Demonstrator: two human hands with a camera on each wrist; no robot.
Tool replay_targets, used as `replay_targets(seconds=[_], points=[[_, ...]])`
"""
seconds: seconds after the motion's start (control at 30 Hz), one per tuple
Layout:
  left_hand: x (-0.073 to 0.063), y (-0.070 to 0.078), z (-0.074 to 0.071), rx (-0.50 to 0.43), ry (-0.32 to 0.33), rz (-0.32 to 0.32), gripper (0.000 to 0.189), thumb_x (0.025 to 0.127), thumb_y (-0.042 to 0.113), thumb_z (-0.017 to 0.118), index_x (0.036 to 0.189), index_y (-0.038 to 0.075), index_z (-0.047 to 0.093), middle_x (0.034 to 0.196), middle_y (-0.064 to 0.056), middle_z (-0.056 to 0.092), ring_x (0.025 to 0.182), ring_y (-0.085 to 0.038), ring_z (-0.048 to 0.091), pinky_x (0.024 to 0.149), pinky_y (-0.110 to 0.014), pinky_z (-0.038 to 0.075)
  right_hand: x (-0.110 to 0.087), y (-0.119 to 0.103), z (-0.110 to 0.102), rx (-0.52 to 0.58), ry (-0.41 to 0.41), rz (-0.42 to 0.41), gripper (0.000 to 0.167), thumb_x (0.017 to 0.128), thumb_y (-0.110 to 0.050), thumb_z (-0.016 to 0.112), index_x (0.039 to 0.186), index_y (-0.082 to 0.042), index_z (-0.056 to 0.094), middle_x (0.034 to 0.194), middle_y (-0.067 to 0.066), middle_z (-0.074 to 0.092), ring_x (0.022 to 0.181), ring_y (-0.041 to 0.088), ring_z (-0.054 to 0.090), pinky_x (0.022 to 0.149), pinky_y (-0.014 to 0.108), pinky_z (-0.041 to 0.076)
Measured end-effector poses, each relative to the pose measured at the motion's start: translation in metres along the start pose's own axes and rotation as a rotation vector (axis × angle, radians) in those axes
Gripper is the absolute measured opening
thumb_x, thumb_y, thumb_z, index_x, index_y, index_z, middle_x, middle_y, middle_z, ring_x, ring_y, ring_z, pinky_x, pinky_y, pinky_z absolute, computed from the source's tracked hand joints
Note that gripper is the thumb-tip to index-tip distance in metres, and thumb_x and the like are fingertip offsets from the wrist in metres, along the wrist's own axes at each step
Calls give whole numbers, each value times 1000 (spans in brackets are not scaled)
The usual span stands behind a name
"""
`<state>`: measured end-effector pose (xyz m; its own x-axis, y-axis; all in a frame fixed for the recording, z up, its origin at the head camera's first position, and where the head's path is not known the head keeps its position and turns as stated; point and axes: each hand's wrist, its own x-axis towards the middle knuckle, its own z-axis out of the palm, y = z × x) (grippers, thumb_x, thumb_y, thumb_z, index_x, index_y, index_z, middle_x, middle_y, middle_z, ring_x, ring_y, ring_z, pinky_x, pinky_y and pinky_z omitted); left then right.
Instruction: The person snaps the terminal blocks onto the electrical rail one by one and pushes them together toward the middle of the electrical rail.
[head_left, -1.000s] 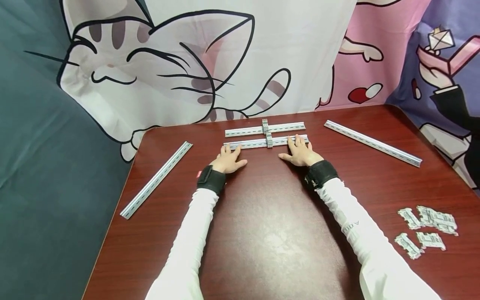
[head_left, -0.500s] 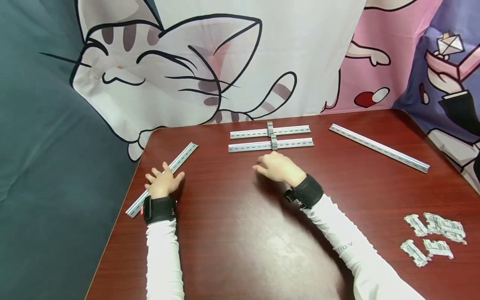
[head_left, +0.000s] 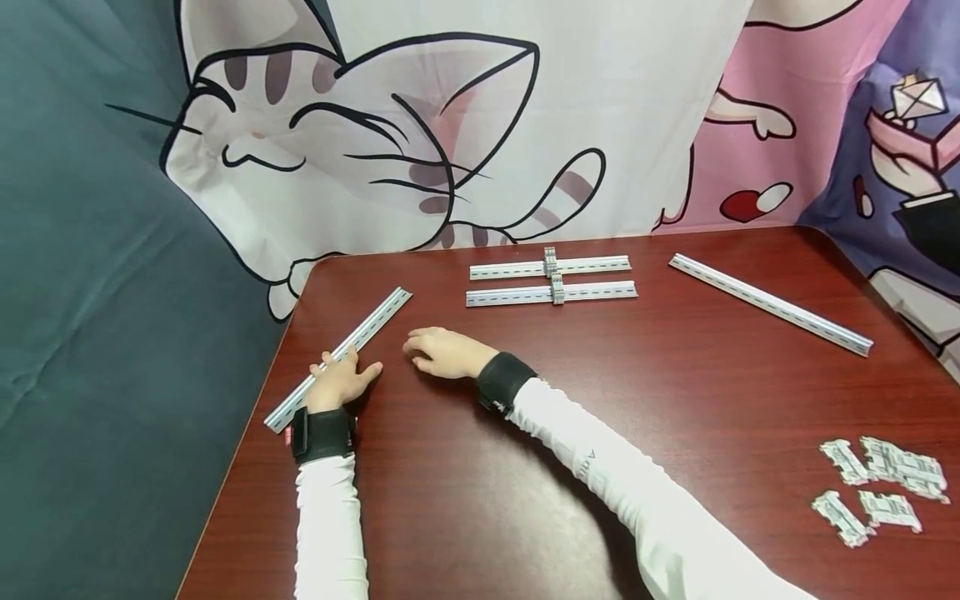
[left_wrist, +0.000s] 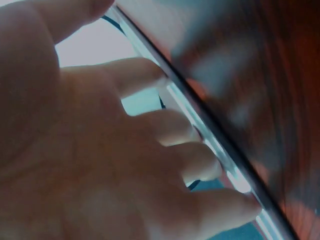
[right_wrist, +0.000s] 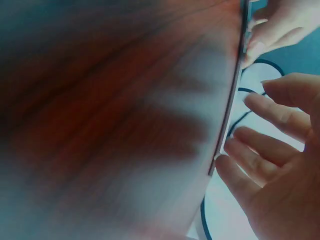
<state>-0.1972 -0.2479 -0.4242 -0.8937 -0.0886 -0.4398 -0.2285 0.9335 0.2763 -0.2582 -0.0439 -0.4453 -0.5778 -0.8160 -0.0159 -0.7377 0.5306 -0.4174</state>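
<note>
the left rail point(head_left: 380, 317) lies aslant on the counter point(head_left: 480, 500), near its left edge, and we see the left grip point(head_left: 339, 385) laid over it, fingers touching the rail but not plainly wrapped round it; nothing looks firmly held. the right grip point(head_left: 448, 352) holds nothing, its fingers loosely bent, near the rail's far end yet apart from it. with so light a hold, we judge that a pull on one end alone could make the rail pivot under the fingertips, and an outward push could send its near end over the edge. if both hands lift unevenly, one end may slip and knock the counter. inward there is another hazard: the front rail point(head_left: 510, 297) lies parallel to the back rail point(head_left: 592, 265), and a careless slide toward them could bump the front block point(head_left: 557, 289) into the back block point(head_left: 551, 262), since the two sit so close that we cannot tell whether they touch. we would also mind the right sleeve point(head_left: 637, 492), which reaches across the counter: a wide swing of that elbow could scatter the clips point(head_left: 903, 467), loose and partly overlapping at the right. the right rail point(head_left: 772, 305) is well apart from both hands, so we think it runs the least risk. the left wrist view is too blurred for us to judge how hard the fingers press.
</note>
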Motion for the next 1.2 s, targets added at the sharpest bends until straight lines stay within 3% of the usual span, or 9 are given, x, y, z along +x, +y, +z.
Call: replay_targets(seconds=[0.17,0.3,0.53,0.67,0.9,1.2], points=[[-3,3,1,23,3,46,75,98,44,41,149,-5,18,146,-48,6,132,-68,9,102,-75,22,16,-7,4,-47,-55,54,48,99,-22,50,145,-7,42,155,14,32,147,23,25,119,31,22],[-6,5,7,55,7,84,74,97,41,44,149,-6,19,144,-50,7,130,-71,10,102,-75,22,30,-14,13,-131,-103,58,55,101,-28,45,151,-10,30,159,13,23,149,23,17,120,35,21],[-15,11,16,23,-18,135,75,97,36,49,149,-8,18,143,-52,5,128,-73,7,103,-75,19,36,-29,20,-261,-183,157,55,102,-41,40,153,-26,27,159,3,25,149,17,18,120,47,17],[-22,9,18,32,-20,181,73,97,34,49,147,-11,21,141,-53,7,127,-74,8,102,-75,20,29,-31,21,-327,-182,164,55,101,-44,41,152,-30,28,159,1,27,148,16,18,120,47,15],[-38,2,19,53,-42,244,69,97,34,50,146,-9,27,143,-51,9,130,-70,9,99,-76,24,9,-36,18,-346,-219,179,61,100,-50,38,154,-24,23,161,5,21,150,19,15,121,42,15],[-62,4,29,-18,-103,270,70,97,35,53,149,-4,26,149,-44,3,136,-64,1,102,-75,20,-33,-46,17,-329,-240,173,65,99,-50,39,155,-22,19,160,7,21,149,18,18,121,39,18]])
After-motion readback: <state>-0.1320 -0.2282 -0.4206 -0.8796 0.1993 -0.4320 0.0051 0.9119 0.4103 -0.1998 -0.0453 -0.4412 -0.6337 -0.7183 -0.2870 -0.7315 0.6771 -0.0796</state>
